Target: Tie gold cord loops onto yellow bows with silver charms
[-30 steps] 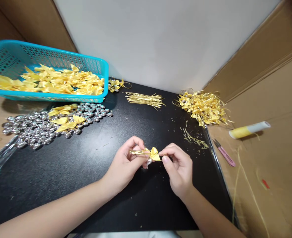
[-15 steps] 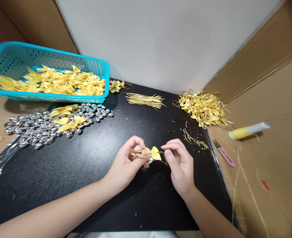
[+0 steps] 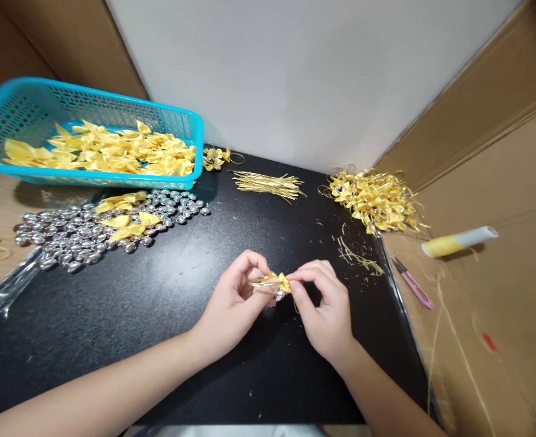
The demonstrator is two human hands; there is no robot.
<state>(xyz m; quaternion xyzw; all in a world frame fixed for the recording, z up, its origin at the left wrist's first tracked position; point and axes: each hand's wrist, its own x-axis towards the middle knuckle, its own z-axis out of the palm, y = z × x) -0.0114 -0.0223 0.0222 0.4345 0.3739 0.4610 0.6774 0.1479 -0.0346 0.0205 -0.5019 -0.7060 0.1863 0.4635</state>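
My left hand is closed around a gold cord loop with a small yellow ribbon bow on it. A silver bell-like bead hangs just under the bow, partly hidden by my fingers. From the other side, my right hand pinches the bow's right end between thumb and forefinger. A thin thread end dangles below these fingertips. Both hands are above the black tabletop, close together.
A blue basket of yellow bows stands back left, with silver beads before it. Gold cords lie at the back. Finished-looking bow pieces are heaped right, near pink thread snips, thread scraps and a thread roll.
My right hand has moved left, from beside the bow onto its right end. The bow now looks folded between the fingers. My left hand keeps its grip on the loop.
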